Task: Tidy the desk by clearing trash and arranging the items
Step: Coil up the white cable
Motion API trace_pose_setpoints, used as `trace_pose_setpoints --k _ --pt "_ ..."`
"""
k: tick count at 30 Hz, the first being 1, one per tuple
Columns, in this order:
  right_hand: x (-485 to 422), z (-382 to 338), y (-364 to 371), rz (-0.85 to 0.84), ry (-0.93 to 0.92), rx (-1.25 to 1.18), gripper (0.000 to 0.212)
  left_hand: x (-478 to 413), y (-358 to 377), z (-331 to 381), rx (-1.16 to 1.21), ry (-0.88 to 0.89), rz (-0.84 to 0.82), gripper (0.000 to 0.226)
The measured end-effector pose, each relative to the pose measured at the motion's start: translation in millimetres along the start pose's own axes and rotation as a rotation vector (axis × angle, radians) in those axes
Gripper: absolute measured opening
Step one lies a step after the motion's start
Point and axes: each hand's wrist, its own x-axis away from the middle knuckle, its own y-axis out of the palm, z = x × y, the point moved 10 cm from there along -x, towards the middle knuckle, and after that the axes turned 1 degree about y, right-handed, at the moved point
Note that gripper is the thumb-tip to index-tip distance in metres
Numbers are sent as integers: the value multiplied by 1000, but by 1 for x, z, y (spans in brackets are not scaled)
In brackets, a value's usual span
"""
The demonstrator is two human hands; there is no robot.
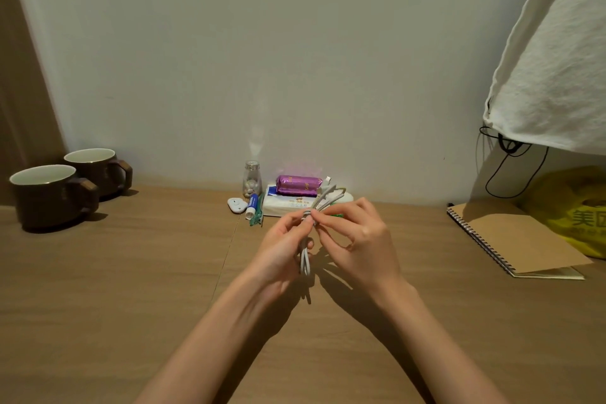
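Above the middle of the wooden desk (131,272), both hands hold a bundled white cable (305,261). My left hand (282,249) grips the folded loops, which hang below it. My right hand (354,233) pinches the cable's wrapped part at the top of the bundle. Loose loops of the cable stick up behind the fingers. Against the wall lie a white tissue pack (285,205) with a purple packet (298,185) on it, a small glass bottle (252,179), a blue and white tube (252,205), a green clip (257,218) and a small white device (236,205).
Two dark brown mugs (49,197) stand at the far left. A spiral notebook with a brown cover (515,239) lies at the right, beside a yellow plastic bag (577,207). A white cloth (557,59) hangs over the right corner with black cords under it.
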Motion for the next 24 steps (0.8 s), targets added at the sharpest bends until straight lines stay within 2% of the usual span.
trace_pose_setpoints --k 8,14,18,21,24 --pt "1 2 -7 72 24 -18 17 -1 5 -2 32 -31 -55 26" --pt "2 4 3 1 89 -53 21 -4 -11 11 -121 128 78 29" --pt "0 7 8 3 173 -145 20 -6 -19 15 11 151 137 29" --pt "1 9 9 9 224 -236 21 -7 -22 15 178 121 140 28" --pt "2 13 11 17 313 -312 21 -8 -21 16 234 118 127 28"
